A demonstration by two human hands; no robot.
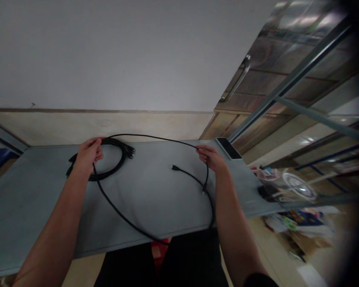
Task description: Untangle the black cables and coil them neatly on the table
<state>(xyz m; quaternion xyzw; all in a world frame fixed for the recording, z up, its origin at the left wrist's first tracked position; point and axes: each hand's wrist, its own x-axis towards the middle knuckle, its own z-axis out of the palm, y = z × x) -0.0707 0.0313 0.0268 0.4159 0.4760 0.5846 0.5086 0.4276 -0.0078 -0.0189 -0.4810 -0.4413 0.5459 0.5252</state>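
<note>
On grey cloth (155, 191), both hands hold thin black cable (149, 136).

Dim, flat light left faint shadows below the fingers (98, 153); to their right, edges smeared, stretched and darkened.

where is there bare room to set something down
Bare: the table's left end, outside the left forearm; the middle, between cable coil and loose plug, ringed by the held cable. Crowded: around the left hand and coil.
</note>
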